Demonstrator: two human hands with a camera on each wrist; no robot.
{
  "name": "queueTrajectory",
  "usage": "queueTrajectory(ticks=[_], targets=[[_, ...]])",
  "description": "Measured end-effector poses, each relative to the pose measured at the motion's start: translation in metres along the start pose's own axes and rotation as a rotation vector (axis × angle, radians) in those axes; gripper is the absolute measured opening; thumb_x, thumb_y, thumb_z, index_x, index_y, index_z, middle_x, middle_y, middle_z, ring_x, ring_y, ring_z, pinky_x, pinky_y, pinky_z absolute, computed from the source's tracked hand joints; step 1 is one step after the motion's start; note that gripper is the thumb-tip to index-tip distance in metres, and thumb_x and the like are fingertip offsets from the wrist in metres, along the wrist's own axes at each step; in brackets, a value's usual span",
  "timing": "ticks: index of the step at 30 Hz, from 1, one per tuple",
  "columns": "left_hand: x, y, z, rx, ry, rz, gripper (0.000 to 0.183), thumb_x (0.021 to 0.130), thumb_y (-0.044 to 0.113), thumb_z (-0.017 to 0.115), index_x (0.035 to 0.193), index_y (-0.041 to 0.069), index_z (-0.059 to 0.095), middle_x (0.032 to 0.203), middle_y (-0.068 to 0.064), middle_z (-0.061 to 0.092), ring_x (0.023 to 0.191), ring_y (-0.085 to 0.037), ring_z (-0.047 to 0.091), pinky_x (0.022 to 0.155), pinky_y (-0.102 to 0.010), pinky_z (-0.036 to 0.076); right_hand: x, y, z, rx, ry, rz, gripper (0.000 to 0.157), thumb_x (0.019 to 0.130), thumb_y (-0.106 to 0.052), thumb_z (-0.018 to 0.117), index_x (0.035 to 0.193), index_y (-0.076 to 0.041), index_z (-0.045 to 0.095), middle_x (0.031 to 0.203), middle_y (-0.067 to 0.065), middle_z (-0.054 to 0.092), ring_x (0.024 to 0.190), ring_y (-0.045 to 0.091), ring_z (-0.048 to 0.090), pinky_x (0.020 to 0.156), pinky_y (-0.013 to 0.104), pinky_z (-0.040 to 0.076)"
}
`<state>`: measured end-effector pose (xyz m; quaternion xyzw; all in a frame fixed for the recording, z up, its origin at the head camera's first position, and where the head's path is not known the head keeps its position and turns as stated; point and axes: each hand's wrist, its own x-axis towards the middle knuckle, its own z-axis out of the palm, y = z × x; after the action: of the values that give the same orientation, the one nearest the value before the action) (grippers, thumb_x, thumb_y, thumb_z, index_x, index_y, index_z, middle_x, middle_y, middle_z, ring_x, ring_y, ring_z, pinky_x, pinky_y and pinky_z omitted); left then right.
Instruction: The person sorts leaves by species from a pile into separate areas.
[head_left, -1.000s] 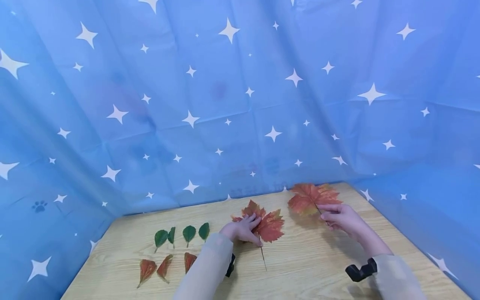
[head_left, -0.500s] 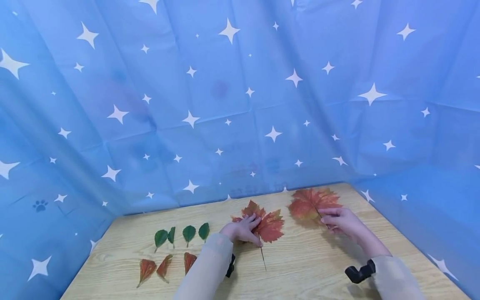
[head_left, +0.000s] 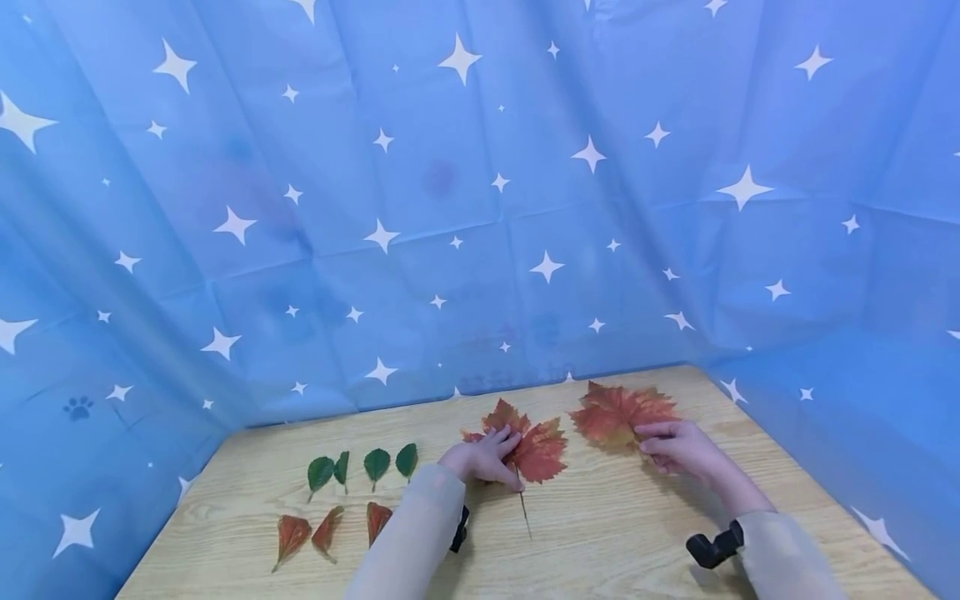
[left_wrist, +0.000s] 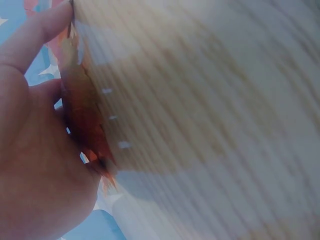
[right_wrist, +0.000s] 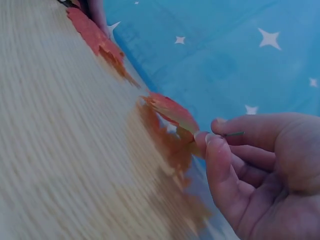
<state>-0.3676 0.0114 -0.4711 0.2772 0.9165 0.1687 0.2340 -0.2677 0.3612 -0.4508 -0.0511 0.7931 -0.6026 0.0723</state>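
Note:
Flat on the table in the head view lies a red-orange maple leaf [head_left: 546,450], its thin stem pointing toward the front. My left hand [head_left: 483,458] rests on it with fingers spread over the blade and the thumb beside the stem. The left wrist view shows that leaf [left_wrist: 87,110] edge-on against the hand. To the right, my right hand [head_left: 678,450] pinches the stem of a second maple leaf [head_left: 618,414] between thumb and fingers. In the right wrist view this leaf [right_wrist: 175,112] is tilted close over the tabletop, and the stem's green end sticks out past the fingertips.
Several small green leaves [head_left: 377,465] form a row at the left of the wooden table [head_left: 600,533]. Below them lie reddish-brown leaves [head_left: 292,536], one partly covered by the left sleeve [head_left: 416,533]. A blue star-patterned curtain [head_left: 420,208] hangs behind the table.
The right hand has come slightly nearer the front and left, lowering the second maple leaf toward the table beside the first. The left hand stays in place on its leaf.

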Motion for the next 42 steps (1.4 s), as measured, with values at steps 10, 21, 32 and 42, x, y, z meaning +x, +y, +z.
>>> queueTrajectory(ticks=[10, 21, 32, 42], targets=[[-0.012, 0.009, -0.007, 0.032, -0.026, 0.014, 0.094, 0.083, 0.049, 0.072, 0.157, 0.029, 0.017, 0.162, 0.005, 0.004, 0.147, -0.022, -0.001, 0.113, -0.055, 0.011, 0.001, 0.003, 0.008, -0.064, 0.037, 0.012, 0.05, 0.095, -0.006, 0.058, 0.135, 0.02, 0.041, 0.08, 0.01, 0.062, 0.065, 0.017, 0.055, 0.059, 0.032, 0.053], [-0.007, 0.005, -0.004, 0.025, -0.018, 0.005, 0.096, 0.081, 0.049, 0.073, 0.157, 0.027, 0.018, 0.162, 0.004, 0.005, 0.147, -0.022, -0.001, 0.113, -0.056, 0.01, 0.003, 0.008, 0.013, -0.106, 0.032, 0.03, 0.049, 0.094, -0.002, 0.058, 0.134, 0.021, 0.041, 0.077, 0.013, 0.061, 0.063, 0.02, 0.056, 0.055, 0.034, 0.052], [-0.012, 0.01, -0.006, 0.016, -0.017, -0.015, 0.096, 0.081, 0.049, 0.074, 0.156, 0.029, 0.019, 0.162, 0.006, 0.006, 0.147, -0.02, 0.0, 0.113, -0.055, 0.01, 0.0, 0.007, 0.017, -0.137, 0.018, 0.034, 0.047, 0.095, 0.0, 0.055, 0.134, 0.022, 0.04, 0.073, 0.013, 0.06, 0.06, 0.02, 0.053, 0.051, 0.033, 0.048], [-0.028, 0.023, -0.013, 0.009, -0.023, -0.019, 0.091, 0.085, 0.044, 0.071, 0.157, 0.024, 0.018, 0.162, 0.002, 0.007, 0.148, -0.022, 0.0, 0.114, -0.054, 0.012, 0.0, 0.004, 0.022, -0.232, 0.058, 0.024, 0.044, 0.092, 0.002, 0.057, 0.13, 0.021, 0.046, 0.064, 0.01, 0.055, 0.054, 0.019, 0.049, 0.047, 0.031, 0.043]])
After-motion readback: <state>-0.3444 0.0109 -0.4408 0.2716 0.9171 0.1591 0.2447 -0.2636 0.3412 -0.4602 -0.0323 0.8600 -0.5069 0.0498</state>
